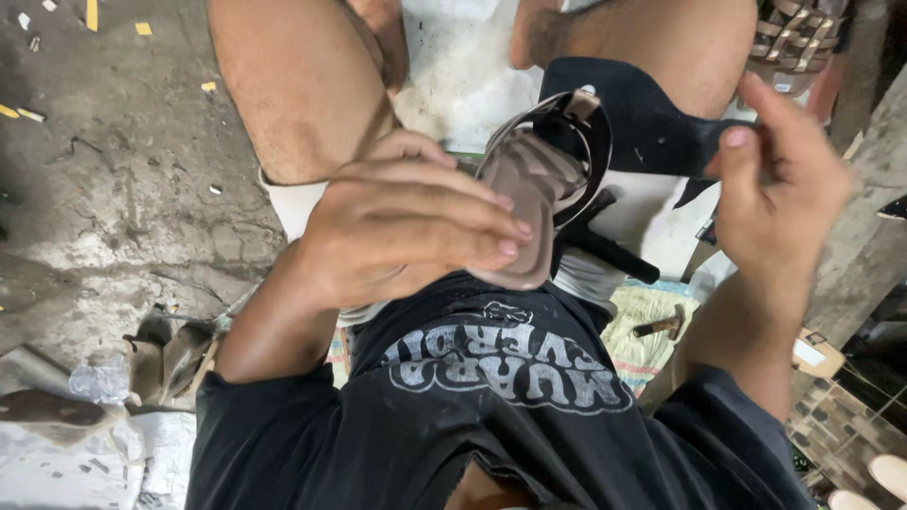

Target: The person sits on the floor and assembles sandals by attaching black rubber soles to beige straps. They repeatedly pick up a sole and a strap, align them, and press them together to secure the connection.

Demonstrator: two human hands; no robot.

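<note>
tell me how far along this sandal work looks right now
Looks done: the brown sandal sole already carries a strap loop at its top end. In hand: the left hand presses the sole against the lap, while the right hand pinches a black cut sheet. Left: that black piece looks loose, not joined. A hammer lies unused on the cloth.

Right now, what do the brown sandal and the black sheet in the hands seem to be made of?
The brown sandal, pressed under the left hand, looks like smooth leather or imitation leather: its straps have a soft sheen. Which of the two cannot be told. The black sheet, pinched by the right hand, looks like matte rubber or foam soling: flat, dull, with a cleanly cut edge.
</note>
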